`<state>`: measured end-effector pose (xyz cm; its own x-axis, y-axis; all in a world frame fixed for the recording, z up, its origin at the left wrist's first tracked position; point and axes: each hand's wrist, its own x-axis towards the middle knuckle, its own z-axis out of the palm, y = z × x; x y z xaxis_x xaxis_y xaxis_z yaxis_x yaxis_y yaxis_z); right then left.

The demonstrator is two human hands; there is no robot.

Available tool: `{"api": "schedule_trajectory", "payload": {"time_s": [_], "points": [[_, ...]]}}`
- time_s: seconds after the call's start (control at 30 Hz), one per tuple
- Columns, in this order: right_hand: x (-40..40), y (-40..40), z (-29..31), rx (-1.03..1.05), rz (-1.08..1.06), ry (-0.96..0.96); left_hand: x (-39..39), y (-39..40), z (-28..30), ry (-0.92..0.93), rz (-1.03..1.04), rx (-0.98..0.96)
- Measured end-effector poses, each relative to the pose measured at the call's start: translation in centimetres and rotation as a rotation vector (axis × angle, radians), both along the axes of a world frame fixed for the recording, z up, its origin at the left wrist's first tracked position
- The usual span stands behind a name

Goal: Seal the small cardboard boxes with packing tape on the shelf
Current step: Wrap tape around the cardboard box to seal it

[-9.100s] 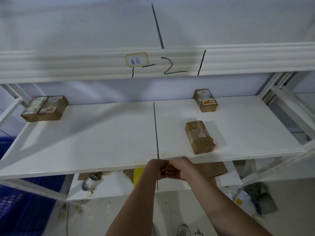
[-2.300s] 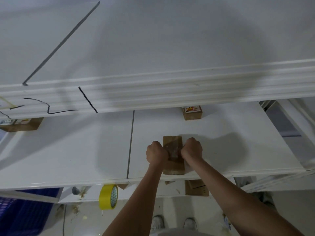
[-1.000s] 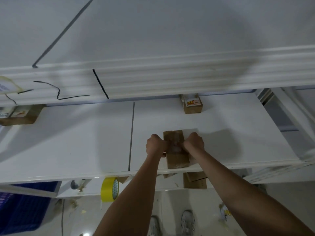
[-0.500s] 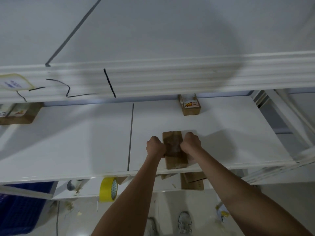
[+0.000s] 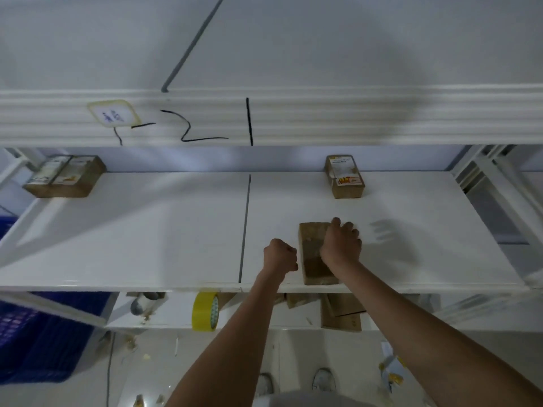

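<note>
A small brown cardboard box (image 5: 311, 259) lies lengthwise near the front edge of the white middle shelf (image 5: 147, 245). My right hand (image 5: 340, 245) rests on its top right side, fingers curled over the far corner. Just left of the box, my left hand (image 5: 279, 255) is a closed fist; whether it touches the box or holds anything is unclear. A yellow roll of packing tape (image 5: 205, 311) stands on the lower shelf, below and left of my hands.
A taped box with a label (image 5: 345, 177) sits at the back right, and a pair of labelled boxes (image 5: 64, 176) at the back left. The upper shelf beam (image 5: 352, 118) overhangs. Cardboard pieces (image 5: 340, 315) lie on the lower shelf; a blue crate (image 5: 29, 333) stands at lower left.
My left hand has come off the box and sits to its left. My right hand has slid over the box's top right. The view has shifted so more of the shelf's left side shows.
</note>
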<state>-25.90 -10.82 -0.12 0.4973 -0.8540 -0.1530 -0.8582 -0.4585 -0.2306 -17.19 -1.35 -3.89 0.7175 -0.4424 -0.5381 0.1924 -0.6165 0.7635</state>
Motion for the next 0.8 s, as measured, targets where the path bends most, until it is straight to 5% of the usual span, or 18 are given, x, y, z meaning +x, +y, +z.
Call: {"api": "schedule_trajectory", "payload": {"time_s": [0.07,0.13,0.23,0.4,0.8], "points": [[0.7,2.6,-0.2,-0.099,0.035,-0.206,0.6,2.1,0.8,-0.046,0.134,-0.09],[1.5,5.8,-0.7,-0.067,0.109,-0.395,1.4,4.9,1.4,-0.285,0.365,-0.082],[3.0,10.8,-2.7,0.308,0.166,-0.419,2.6,10.1,1.8,-0.507,0.675,0.019],[4.8,16.3,-6.5,1.05,-0.247,-0.411,4.0,17.5,-1.9,-0.333,0.733,0.14],[8.9,20.9,-9.0,1.302,-0.511,-0.458,6.0,22.9,-6.3,0.218,0.411,0.059]]}}
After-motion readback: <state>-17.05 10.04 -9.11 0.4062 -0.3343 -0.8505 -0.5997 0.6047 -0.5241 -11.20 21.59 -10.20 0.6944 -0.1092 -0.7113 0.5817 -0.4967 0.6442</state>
